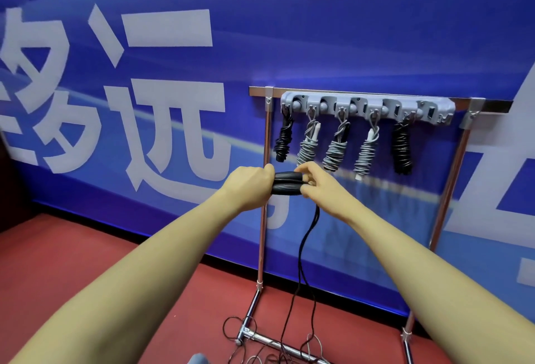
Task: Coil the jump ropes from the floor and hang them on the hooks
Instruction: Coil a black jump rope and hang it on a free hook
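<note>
Two black jump-rope handles (pixel 286 184) lie side by side, held level at chest height in front of the rack. My left hand (pixel 252 185) grips their left ends. My right hand (pixel 317 182) pinches their right ends, where the black cord (pixel 304 248) drops in a doubled strand to the floor. A grey hook strip (pixel 367 106) on the rack's top bar carries several coiled ropes: black ones (pixel 283 139) at both ends and grey ones (pixel 335 146) between them.
The chrome rack (pixel 262 219) stands against a blue banner wall, its base bar (pixel 278 343) on the red floor. Loose cord loops (pixel 234 332) lie tangled around the base. A dark object sits at the far left edge.
</note>
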Available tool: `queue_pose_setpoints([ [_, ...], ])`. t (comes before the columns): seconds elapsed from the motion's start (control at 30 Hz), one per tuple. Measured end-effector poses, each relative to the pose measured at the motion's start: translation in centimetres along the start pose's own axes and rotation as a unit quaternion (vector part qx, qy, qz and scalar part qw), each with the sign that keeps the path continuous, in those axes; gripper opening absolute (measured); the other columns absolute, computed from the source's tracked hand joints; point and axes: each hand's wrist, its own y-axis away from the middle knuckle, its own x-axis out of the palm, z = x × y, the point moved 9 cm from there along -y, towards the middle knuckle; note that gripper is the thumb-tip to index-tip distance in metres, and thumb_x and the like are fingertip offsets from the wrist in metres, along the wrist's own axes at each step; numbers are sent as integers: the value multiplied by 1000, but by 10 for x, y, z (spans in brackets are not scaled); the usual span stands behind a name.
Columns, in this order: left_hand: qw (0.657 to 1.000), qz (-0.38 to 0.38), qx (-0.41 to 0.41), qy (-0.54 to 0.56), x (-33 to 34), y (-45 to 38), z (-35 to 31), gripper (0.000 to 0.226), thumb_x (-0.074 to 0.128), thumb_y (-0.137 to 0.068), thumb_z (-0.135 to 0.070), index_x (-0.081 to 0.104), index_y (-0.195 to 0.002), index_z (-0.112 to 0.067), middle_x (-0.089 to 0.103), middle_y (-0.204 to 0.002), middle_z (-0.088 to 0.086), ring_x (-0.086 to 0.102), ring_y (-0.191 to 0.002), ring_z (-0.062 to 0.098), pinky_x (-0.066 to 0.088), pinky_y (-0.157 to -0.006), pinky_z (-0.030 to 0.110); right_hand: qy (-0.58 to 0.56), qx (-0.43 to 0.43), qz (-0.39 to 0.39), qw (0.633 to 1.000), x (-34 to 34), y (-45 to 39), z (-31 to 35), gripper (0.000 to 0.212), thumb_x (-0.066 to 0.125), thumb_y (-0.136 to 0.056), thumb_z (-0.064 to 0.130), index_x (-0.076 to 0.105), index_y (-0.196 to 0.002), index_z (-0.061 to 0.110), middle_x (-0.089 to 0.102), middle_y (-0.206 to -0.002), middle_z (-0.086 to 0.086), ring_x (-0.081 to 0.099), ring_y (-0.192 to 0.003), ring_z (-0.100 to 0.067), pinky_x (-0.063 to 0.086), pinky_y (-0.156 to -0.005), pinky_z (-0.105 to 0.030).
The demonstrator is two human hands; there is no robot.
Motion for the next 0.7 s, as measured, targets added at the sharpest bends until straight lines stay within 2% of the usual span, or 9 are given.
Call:
queue_pose_setpoints([
  [0.07, 1000, 12, 3, -8, 2, 3, 2, 9, 42, -90, -9, 33, -91, -11, 49, -73, 6, 50, -64, 33, 34, -55, 34, 70, -18, 2, 997, 4, -1, -2, 36, 42, -87, -2, 47, -117, 17, 44, -91, 7, 45, -78, -14, 37, -64, -17],
  [0.17, 999, 27, 5, -17, 8, 7, 6, 11, 42, -90, -8, 32, -91, -12, 59, -79, 9, 47, -61, 32, 35, -54, 33, 191, -53, -35, 979, 3, -5, -2, 38, 36, -90, 0, 49, -121, 18, 37, -107, 11, 44, -101, -20, 31, -86, -27],
  [0.23, 999, 36, 11, -17, 11, 9, 7, 13, 43, -90, -9, 30, -89, -11, 59, -79, 9, 45, -60, 31, 35, -54, 34, 278, -94, -53, 955, 2, -5, 3, 34, 36, -91, 1, 53, -116, 17, 40, -110, 6, 46, -99, -24, 26, -88, -30],
  [0.3, 998, 42, 39, -13, 9, 12, 2, 12, 42, -91, -10, 30, -89, -11, 51, -76, 6, 45, -60, 30, 34, -54, 34, 313, -114, -74, 940, -2, -5, 9, 26, 37, -94, 4, 56, -109, 15, 43, -109, 2, 47, -91, -25, 27, -86, -32],
  [0.4, 997, 21, 76, 4, -1, 14, -7, 4, 40, -93, -10, 38, -96, -10, 44, -78, 3, 46, -64, 29, 32, -56, 35, 276, -93, -79, 953, -8, -6, 9, 22, 33, -99, 9, 54, -98, 16, 50, -99, 2, 46, -85, -20, 25, -84, -32],
  [0.53, 997, -31, 59, 38, -15, 12, -3, 11, 40, -93, -6, 44, -103, -5, 54, -88, 10, 54, -71, 34, 33, -57, 36, 210, -65, -80, 972, -11, -6, 9, 21, 29, -97, 8, 47, -88, 14, 51, -72, 1, 42, -74, -24, 25, -76, -32],
  [0.6, 996, -52, 44, 54, -21, 10, -3, 10, 40, -95, -8, 44, -104, -6, 57, -90, 11, 54, -71, 33, 32, -57, 35, 188, -42, -65, 979, -10, -7, 9, 20, 30, -93, 4, 49, -94, 10, 55, -72, -3, 44, -75, -26, 30, -73, -32],
  [0.7, 992, -74, -19, 97, -27, 5, 4, 10, 40, -96, -12, 43, -104, -7, 55, -87, 9, 45, -67, 30, 32, -57, 35, 93, 0, -51, 994, -9, -8, 1, 21, 34, -95, 9, 54, -95, 15, 61, -81, -3, 56, -72, -15, 40, -71, -29],
])
